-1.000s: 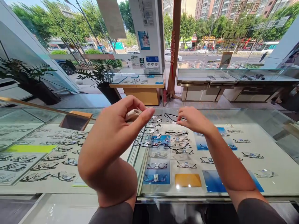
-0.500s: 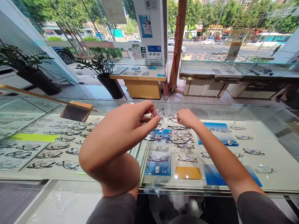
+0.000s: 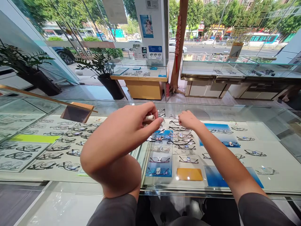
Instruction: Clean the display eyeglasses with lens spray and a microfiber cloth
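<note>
My left hand (image 3: 137,117) is raised over the glass counter (image 3: 237,113), its wrist strongly bent. Its fingers and thumb are curled around a small white, rolled-looking piece (image 3: 150,118); most of it is hidden in the palm. To the right, my right hand (image 3: 188,120) is closed in a pinch, knuckles up. Close to its fingertips lies a thin eyeglass frame (image 3: 174,116); I cannot tell whether the fingers touch it. Below both hands, several eyeglasses (image 3: 182,142) rest in rows inside the counter, some on a blue card (image 3: 154,153).
An orange case (image 3: 189,174) and another blue card (image 3: 221,176) are near the counter's front edge. A wood-framed mirror (image 3: 77,113) stands at left above more eyeglasses (image 3: 43,165). Beyond are potted plants (image 3: 110,83), a tree trunk (image 3: 175,72) and further display cases (image 3: 211,70).
My left hand has shifted very slightly to the right, and a little more of the white piece shows. My right hand has barely moved. Outside, a bus has moved left.
</note>
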The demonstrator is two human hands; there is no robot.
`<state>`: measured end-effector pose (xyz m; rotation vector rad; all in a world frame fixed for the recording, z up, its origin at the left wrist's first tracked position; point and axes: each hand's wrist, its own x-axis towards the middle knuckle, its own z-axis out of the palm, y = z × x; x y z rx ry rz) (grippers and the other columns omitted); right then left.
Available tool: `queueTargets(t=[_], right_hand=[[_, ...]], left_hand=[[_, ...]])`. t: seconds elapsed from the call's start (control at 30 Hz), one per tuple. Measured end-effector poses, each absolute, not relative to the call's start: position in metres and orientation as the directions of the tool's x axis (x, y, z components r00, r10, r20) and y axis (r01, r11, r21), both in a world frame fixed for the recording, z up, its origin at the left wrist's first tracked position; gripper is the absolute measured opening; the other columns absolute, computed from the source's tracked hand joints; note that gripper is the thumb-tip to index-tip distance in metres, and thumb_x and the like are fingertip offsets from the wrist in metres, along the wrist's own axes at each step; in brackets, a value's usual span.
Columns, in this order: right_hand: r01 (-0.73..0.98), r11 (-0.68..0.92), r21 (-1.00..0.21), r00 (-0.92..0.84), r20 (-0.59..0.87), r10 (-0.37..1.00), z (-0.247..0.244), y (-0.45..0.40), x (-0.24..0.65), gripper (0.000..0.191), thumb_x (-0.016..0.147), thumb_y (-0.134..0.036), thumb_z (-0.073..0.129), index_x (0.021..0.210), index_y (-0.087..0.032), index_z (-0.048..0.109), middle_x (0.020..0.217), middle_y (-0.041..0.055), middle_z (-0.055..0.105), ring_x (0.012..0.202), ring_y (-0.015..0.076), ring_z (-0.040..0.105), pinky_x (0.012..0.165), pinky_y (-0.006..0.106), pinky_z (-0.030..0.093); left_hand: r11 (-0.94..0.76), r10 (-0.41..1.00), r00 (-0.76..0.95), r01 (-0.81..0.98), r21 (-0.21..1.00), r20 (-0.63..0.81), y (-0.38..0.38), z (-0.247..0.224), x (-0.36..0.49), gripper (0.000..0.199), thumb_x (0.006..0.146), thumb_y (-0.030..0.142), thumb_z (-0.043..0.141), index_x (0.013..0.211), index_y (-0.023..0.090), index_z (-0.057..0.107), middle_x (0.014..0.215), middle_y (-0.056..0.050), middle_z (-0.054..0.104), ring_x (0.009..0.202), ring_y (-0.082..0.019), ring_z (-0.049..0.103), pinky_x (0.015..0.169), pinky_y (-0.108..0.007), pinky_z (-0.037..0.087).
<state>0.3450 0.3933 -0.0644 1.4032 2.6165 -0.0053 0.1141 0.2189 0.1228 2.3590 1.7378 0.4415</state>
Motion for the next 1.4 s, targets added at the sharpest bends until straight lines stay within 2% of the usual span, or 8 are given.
queueTargets(t=[0.2, 0.37, 0.67, 1.0, 1.1, 1.2, 1.3, 1.4], right_hand=[[0.859, 0.510, 0.057, -0.507, -0.053, 0.860, -0.062, 0.401, 0.356, 0.040, 0.108, -0.025, 0.043, 0.109, -0.016, 0.082, 0.130, 0.0177, 0.077, 0.119, 0.0324, 0.060, 0.097, 0.042, 0.042], [0.862, 0.506, 0.022, -0.503, -0.074, 0.861, -0.073, 0.407, 0.358, 0.039, 0.109, -0.027, 0.044, 0.113, -0.017, 0.082, 0.128, 0.0182, 0.078, 0.120, 0.0311, 0.061, 0.103, 0.040, 0.043], [0.870, 0.491, -0.045, -0.492, -0.049, 0.869, -0.087, 0.414, 0.361, 0.039, 0.110, -0.024, 0.043, 0.110, -0.019, 0.082, 0.126, 0.0153, 0.080, 0.124, 0.0305, 0.062, 0.108, 0.041, 0.042], [0.884, 0.399, -0.245, -0.349, 0.223, 0.910, -0.059, 0.415, 0.375, 0.041, 0.109, -0.028, 0.046, 0.134, -0.016, 0.077, 0.141, 0.0146, 0.074, 0.128, 0.0323, 0.061, 0.109, 0.045, 0.046], [0.764, 0.407, -0.500, -0.262, 0.336, 0.905, -0.045, 0.412, 0.380, 0.036, 0.105, -0.029, 0.052, 0.126, -0.020, 0.081, 0.134, 0.0115, 0.077, 0.126, 0.0290, 0.065, 0.107, 0.043, 0.049], [0.445, 0.439, -0.780, -0.154, 0.417, 0.896, -0.029, 0.405, 0.383, 0.027, 0.097, -0.033, 0.062, 0.107, -0.022, 0.085, 0.118, 0.0084, 0.081, 0.114, 0.0265, 0.071, 0.105, 0.043, 0.051], [0.265, 0.475, -0.839, -0.111, 0.462, 0.880, -0.009, 0.389, 0.381, 0.024, 0.092, -0.035, 0.066, 0.101, -0.023, 0.086, 0.111, 0.0065, 0.081, 0.107, 0.0242, 0.071, 0.103, 0.044, 0.051], [0.160, 0.509, -0.846, -0.120, 0.496, 0.860, 0.014, 0.362, 0.376, 0.023, 0.094, -0.034, 0.068, 0.105, -0.026, 0.086, 0.115, 0.0058, 0.080, 0.110, 0.0230, 0.069, 0.106, 0.045, 0.051]], left_hand=[[-0.290, 0.956, 0.264, 0.905, 0.310, 0.126, 0.219, 0.122, 0.117, 0.025, 0.097, 0.043, 0.056, 0.083, 0.023, 0.057, 0.072, 0.000, 0.065, 0.063, -0.017, 0.053, 0.059, -0.031, 0.031], [-0.299, 0.954, 0.275, 0.907, 0.297, 0.120, 0.222, 0.118, 0.114, 0.017, 0.090, 0.030, 0.060, 0.077, 0.022, 0.054, 0.067, 0.002, 0.062, 0.058, -0.014, 0.048, 0.057, -0.031, 0.027], [-0.333, 0.942, 0.299, 0.882, 0.333, 0.149, 0.222, 0.115, 0.113, 0.014, 0.086, 0.027, 0.061, 0.072, 0.023, 0.060, 0.064, 0.002, 0.062, 0.056, -0.013, 0.048, 0.056, -0.030, 0.030], [-0.330, 0.943, 0.292, 0.889, 0.317, 0.160, 0.218, 0.119, 0.116, 0.016, 0.085, 0.030, 0.061, 0.071, 0.022, 0.064, 0.063, 0.002, 0.064, 0.057, -0.013, 0.047, 0.056, -0.029, 0.028], [-0.329, 0.943, 0.296, 0.895, 0.302, 0.152, 0.220, 0.120, 0.118, 0.016, 0.084, 0.030, 0.061, 0.070, 0.022, 0.064, 0.064, 0.002, 0.065, 0.057, -0.013, 0.047, 0.056, -0.029, 0.028], [-0.322, 0.946, 0.294, 0.897, 0.304, 0.136, 0.226, 0.119, 0.120, 0.016, 0.085, 0.032, 0.061, 0.072, 0.022, 0.065, 0.065, 0.001, 0.066, 0.059, -0.013, 0.049, 0.058, -0.029, 0.028], [-0.308, 0.950, 0.275, 0.896, 0.318, 0.147, 0.236, 0.117, 0.120, 0.020, 0.090, 0.035, 0.060, 0.077, 0.022, 0.067, 0.069, 0.000, 0.067, 0.061, -0.014, 0.050, 0.059, -0.029, 0.030], [-0.280, 0.954, 0.220, 0.897, 0.342, 0.204, 0.247, 0.114, 0.123, 0.025, 0.095, 0.040, 0.059, 0.082, 0.021, 0.069, 0.072, -0.001, 0.069, 0.060, -0.014, 0.049, 0.059, -0.029, 0.031]])
